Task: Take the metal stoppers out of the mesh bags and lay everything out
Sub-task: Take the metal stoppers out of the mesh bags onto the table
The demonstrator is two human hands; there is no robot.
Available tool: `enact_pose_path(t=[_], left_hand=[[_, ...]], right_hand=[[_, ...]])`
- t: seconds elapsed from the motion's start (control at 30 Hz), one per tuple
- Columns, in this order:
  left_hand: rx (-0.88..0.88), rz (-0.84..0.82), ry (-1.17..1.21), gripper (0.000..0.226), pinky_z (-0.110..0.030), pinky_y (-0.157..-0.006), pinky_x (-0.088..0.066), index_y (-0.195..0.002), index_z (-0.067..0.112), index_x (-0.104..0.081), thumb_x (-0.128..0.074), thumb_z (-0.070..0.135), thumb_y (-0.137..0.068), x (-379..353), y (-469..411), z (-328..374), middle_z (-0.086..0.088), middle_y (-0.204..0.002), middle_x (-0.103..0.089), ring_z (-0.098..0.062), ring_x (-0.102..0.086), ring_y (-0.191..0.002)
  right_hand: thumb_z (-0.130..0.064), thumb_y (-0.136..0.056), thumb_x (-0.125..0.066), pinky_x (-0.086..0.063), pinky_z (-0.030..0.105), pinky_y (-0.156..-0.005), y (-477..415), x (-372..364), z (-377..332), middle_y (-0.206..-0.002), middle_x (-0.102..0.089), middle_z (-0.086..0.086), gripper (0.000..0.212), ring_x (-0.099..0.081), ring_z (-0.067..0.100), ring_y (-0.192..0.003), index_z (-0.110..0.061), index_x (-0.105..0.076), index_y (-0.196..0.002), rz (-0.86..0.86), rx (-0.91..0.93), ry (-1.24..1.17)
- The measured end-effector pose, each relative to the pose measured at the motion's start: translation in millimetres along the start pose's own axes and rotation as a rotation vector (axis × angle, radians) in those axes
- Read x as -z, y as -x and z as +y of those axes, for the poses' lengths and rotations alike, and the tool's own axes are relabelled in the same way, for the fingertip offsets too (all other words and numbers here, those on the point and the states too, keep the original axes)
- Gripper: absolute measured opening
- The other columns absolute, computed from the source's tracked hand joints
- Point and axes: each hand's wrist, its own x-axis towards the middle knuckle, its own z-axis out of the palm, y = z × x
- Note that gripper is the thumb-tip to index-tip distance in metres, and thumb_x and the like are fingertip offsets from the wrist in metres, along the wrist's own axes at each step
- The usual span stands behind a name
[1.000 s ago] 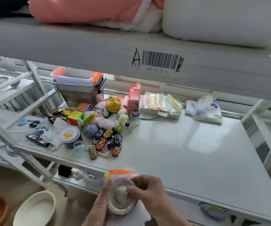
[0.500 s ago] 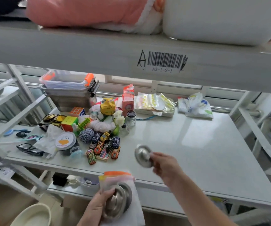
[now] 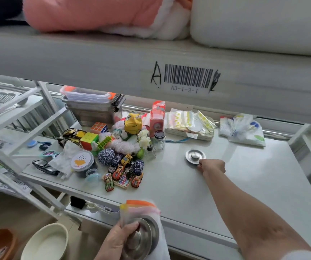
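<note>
- One metal stopper [image 3: 195, 156] is seen lying flat on the white table [image 3: 244, 184], knob up, in the open area right of the toy pile and in front of the flat tray of packets [image 3: 188, 122].
- The right hand [image 3: 211, 165] is stretched out over the table and curled at the near right edge of that stopper; its fingertips [image 3: 199, 164] are at the rim, but whether the rim is pinched or let go cannot be told.
- The left hand [image 3: 120, 239] is held below the table's front edge and is closed around a stack of stoppers [image 3: 143, 237] together with the mesh bags [image 3: 139, 208].
- The bags are seen as pale, thin cloth with an orange and pink top edge, bunched behind and under the held stoppers; their tops stand just above the table's front edge.
- At least two steel discs are shown nested in that hand; the exact count cannot be told.
- A heap of small things is spread on the left of the table: toy cars [image 3: 124, 169], a ball of twine [image 3: 106, 156], two puzzle cubes [image 3: 89, 140], a round tin [image 3: 81, 160], a small jar [image 3: 159, 139] and a yellow plush toy [image 3: 133, 123].
- Stacked lidded boxes [image 3: 92, 106] are set at the back left, and a crumpled printed bag [image 3: 242, 132] at the back right.
- A shelf beam with a barcode label [image 3: 188, 78] runs across above the table.
- Two bowls [image 3: 46, 243] are seen low at the left, below the table.
</note>
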Motion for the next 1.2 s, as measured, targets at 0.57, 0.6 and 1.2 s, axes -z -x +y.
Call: enact_pose_path(t=[0.57, 0.6, 1.2], left_hand=[[-0.085, 0.036, -0.17, 0.073, -0.028, -0.063, -0.06, -0.102, -0.002, -0.072, -0.094, 0.022, -0.037, -21.9, -19.9, -7.8, -0.023, -0.088, -0.075, -0.028, -0.073, -0.073], [-0.09, 0.022, -0.164, 0.064, -0.028, -0.063, -0.06, -0.105, -0.003, -0.07, -0.089, 0.016, -0.048, -25.9, -21.2, -10.0, -0.024, -0.088, -0.074, -0.029, -0.072, -0.073], [0.033, 0.148, 0.016, 0.03, -0.031, -0.057, -0.06, -0.101, -0.011, -0.068, -0.059, 0.005, -0.077, -28.8, -30.5, -16.0, -0.032, -0.097, -0.071, -0.029, -0.074, -0.07]], right_hand=[[0.001, -0.088, -0.065, -0.052, 0.03, -0.051, 105.1, 51.5, 50.1, -0.067, -0.067, 0.014, 0.008, -0.058, 0.019, -0.051, 0.0, -0.071, -0.083, -0.474, 0.327, -0.048], [-0.002, -0.087, -0.067, -0.05, 0.029, -0.048, 128.9, 67.6, 58.6, -0.066, -0.068, 0.012, 0.01, -0.058, 0.019, -0.051, -0.002, -0.073, -0.079, -0.579, 0.4, 0.007], [0.0, -0.073, -0.081, -0.059, 0.027, -0.061, 149.9, 89.3, 89.3, -0.076, -0.071, 0.016, 0.016, -0.068, 0.022, -0.066, 0.004, -0.073, -0.087, -0.857, 0.076, -0.088]])
